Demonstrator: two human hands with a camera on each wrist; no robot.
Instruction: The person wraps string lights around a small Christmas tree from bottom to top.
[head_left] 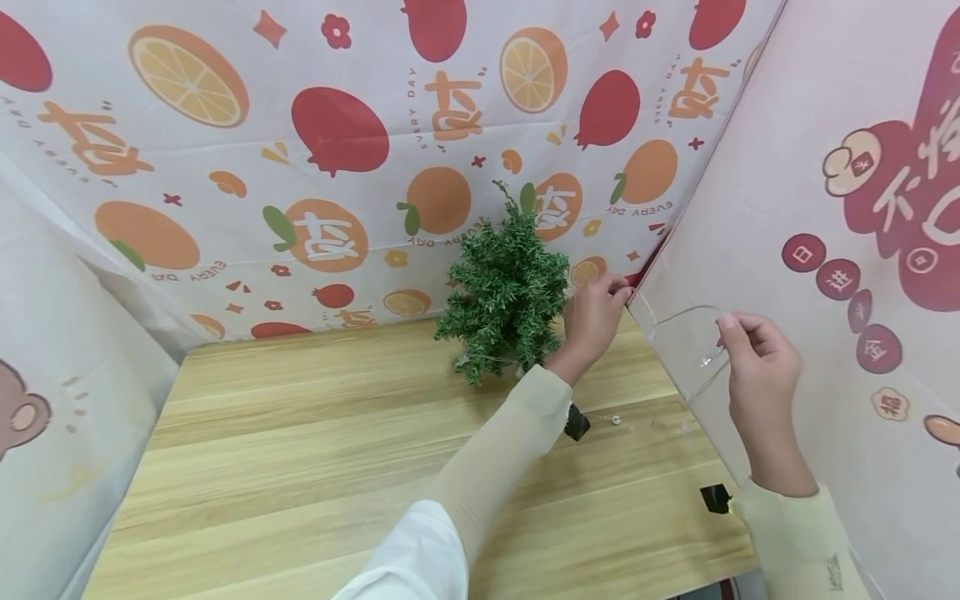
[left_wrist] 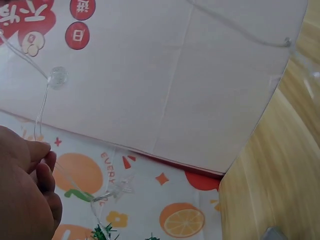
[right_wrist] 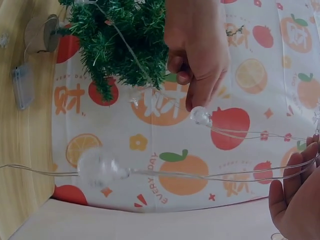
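A small green artificial tree (head_left: 510,292) stands at the back of the wooden table, its round wooden base (right_wrist: 41,36) showing in the right wrist view. Just right of it, my left hand (head_left: 596,312) pinches a thin clear string of lights (head_left: 690,310). Further right, my right hand (head_left: 765,392) holds the same string between thumb and fingers, with a slack stretch between the hands. Clear bulbs (right_wrist: 200,116) hang along the wire, and a clear star (left_wrist: 120,189) hangs past my left hand. Some wire lies across the branches.
A small box (right_wrist: 22,86) sits by the tree's base. Two black pieces, one near the tree (head_left: 577,423) and another black piece (head_left: 715,498) at the right, lie on the table (head_left: 300,450). Printed cloth walls (head_left: 247,167) stand behind and at the sides.
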